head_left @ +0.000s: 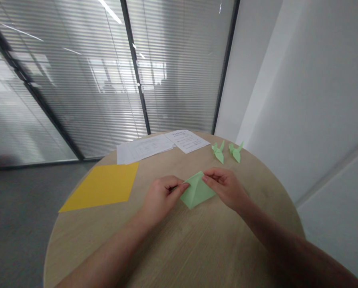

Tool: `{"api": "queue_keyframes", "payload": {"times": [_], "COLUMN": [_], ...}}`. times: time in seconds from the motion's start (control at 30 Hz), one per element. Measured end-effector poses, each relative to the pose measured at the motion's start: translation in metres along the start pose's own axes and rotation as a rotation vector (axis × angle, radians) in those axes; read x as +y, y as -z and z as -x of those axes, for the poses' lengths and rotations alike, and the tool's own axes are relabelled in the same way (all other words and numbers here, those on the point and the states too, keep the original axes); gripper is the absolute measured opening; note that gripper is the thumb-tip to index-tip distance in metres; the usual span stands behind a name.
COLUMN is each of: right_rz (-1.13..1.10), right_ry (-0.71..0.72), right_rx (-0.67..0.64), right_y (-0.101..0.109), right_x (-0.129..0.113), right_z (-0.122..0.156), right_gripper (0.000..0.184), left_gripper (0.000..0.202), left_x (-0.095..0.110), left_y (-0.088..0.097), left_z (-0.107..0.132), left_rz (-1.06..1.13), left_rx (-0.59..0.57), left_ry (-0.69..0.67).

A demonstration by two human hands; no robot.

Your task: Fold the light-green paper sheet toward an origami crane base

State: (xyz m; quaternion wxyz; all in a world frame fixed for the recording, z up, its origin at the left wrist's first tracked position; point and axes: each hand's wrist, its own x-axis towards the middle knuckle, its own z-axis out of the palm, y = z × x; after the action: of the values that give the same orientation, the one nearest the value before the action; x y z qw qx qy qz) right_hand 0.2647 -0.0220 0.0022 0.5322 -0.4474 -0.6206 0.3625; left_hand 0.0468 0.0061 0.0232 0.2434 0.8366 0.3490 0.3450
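A light green sheet of folded origami paper [197, 191] is held between both hands over the middle of the table. It shows a crease running down from its top corner and a point facing me. My left hand [164, 194] pinches its left edge between thumb and fingers. At the upper right, near the top corner, my right hand [223, 185] grips it the same way. Beyond my right hand stand two green folded paper cranes, the left crane [218, 152] and the right crane [235, 152], side by side and apart from my fingers.
The round wooden table [173, 248] has a curved edge. A yellow sheet [102, 186] lies on its left side, reaching the rim. White papers [147, 148] and a printed sheet [186, 141] lie at the back. Glass panels with blinds [179, 72] and a white wall [323, 100] stand close by.
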Motion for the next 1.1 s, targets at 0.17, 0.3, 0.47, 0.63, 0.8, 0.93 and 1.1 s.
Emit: {"api": "queue_keyframes", "payload": {"times": [0.17,0.3,0.47,0.63,0.8,0.93,1.1], "right_rz": [0.114,0.273,0.405,0.356,0.284,0.314,0.367], "right_ry": [0.01,0.06,0.192,0.115,0.032,0.036,0.19], "right_rx": [-0.05,-0.118,-0.135,-0.137,-0.135,-0.076,-0.014], "right_y": [-0.003,-0.011,-0.019,-0.02,-0.013,-0.007,-0.007], "right_x": [0.002,-0.005,-0.013,-0.013,-0.01,-0.008,-0.011], "right_z": [0.001,0.008,0.014,0.015,0.01,0.006,0.007], "right_gripper": [0.019,0.015,0.018,0.017,0.012,0.018,0.021], "left_gripper": [0.022,0.017,0.014,0.016,0.017,0.022,0.018], "left_x": [-0.002,0.001,0.007,0.01,0.002,-0.005,0.001], "left_y": [-0.001,-0.003,-0.002,-0.002,0.002,0.008,0.012], "left_z": [-0.001,0.001,0.004,0.006,0.004,0.001,0.001], "left_rz": [0.08,0.111,0.074,0.039,0.099,0.208,0.239], "left_rx": [-0.032,0.023,-0.005,0.013,0.148,0.286,0.141], "left_ry": [0.085,0.068,-0.001,-0.035,0.038,0.117,0.113]}}
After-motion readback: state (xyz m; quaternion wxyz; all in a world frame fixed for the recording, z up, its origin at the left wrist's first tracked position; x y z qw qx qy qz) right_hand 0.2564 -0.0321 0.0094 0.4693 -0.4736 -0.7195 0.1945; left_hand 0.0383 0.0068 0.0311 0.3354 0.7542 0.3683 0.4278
